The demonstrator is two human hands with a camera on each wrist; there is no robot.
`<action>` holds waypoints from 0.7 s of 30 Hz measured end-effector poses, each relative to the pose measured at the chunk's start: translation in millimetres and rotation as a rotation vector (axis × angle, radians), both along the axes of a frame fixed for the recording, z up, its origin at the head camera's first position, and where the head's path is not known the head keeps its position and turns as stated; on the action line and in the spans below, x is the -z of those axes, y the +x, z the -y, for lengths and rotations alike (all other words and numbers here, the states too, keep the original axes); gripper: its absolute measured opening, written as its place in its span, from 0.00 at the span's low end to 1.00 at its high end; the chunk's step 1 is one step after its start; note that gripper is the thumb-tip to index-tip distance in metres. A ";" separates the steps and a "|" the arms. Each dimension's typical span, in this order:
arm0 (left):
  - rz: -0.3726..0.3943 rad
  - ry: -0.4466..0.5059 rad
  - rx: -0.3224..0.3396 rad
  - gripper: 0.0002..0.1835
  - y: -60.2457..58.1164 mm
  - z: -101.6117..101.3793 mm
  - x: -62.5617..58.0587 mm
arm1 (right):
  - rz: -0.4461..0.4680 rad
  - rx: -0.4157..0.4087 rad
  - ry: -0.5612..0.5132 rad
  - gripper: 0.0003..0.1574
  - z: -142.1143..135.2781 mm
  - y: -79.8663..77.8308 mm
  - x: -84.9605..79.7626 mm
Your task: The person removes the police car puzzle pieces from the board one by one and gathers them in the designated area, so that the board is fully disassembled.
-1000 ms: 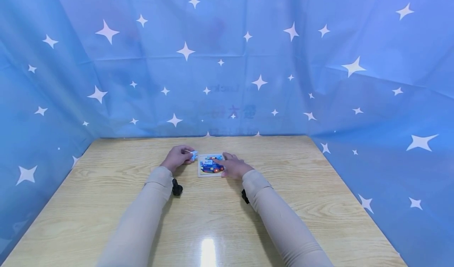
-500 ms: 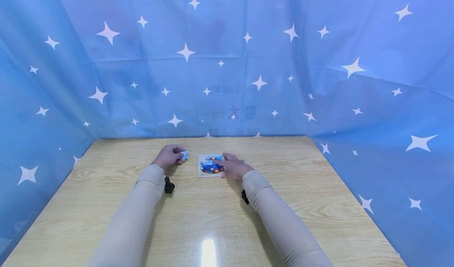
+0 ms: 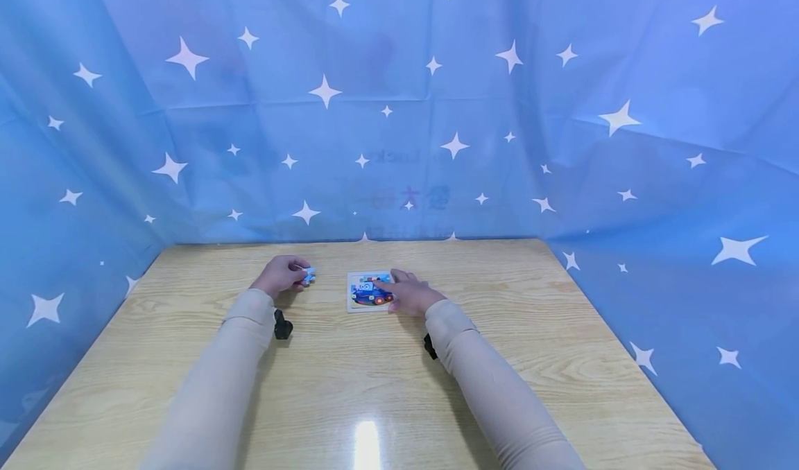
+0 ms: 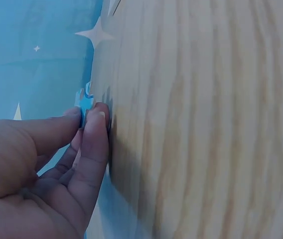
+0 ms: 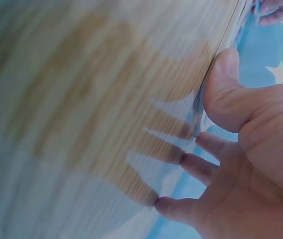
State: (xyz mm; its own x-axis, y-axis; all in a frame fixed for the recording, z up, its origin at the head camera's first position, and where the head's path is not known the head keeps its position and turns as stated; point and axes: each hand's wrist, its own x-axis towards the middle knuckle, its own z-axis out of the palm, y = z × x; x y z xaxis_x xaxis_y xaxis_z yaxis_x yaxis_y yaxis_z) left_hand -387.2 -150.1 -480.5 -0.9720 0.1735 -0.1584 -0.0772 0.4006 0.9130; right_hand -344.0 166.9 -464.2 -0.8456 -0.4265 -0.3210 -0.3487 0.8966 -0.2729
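Note:
Between thumb and fingers my left hand [image 3: 281,276] pinches a small light-blue jigsaw piece [image 3: 308,276], held at the tabletop left of the puzzle board. The left wrist view shows this piece [image 4: 86,107] on edge at the fingertips. The square puzzle board [image 3: 349,297] has a pale rim and a picture of a blue vehicle with orange-red wheels. My right hand [image 3: 412,294] rests on its right side, index finger stretched over the picture. In the right wrist view, the right hand [image 5: 251,144] has its thumb at the board's edge and its other fingers spread, fingertips on the table.
The pale wood-grain table [image 3: 368,373] stretches around both hands. A blue curtain [image 3: 399,130] with white stars hangs behind it and along the sides. Black wrist-camera mounts [image 3: 283,326] sit under the cuffs. A bright light reflection lies near the table's front.
My left hand has moved left, away from the board, carrying the jigsaw piece. The right hand and the puzzle board have stayed where they were.

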 end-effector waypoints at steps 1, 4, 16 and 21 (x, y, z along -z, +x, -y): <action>-0.004 -0.014 0.006 0.17 0.3 1.7 -0.3 | 0.001 0.002 -0.002 0.44 0.3 0.1 -0.2; 0.005 -0.036 0.007 0.17 0.2 5.2 -1.2 | 0.002 0.011 -0.005 0.44 1.2 0.2 -0.4; -0.090 -0.258 -0.015 0.12 -3.4 5.6 -5.5 | -0.013 -0.008 0.001 0.44 0.4 -0.6 0.8; -0.143 -0.424 -0.037 0.10 -1.2 6.0 -6.5 | 0.004 0.000 -0.036 0.45 -0.6 0.7 0.7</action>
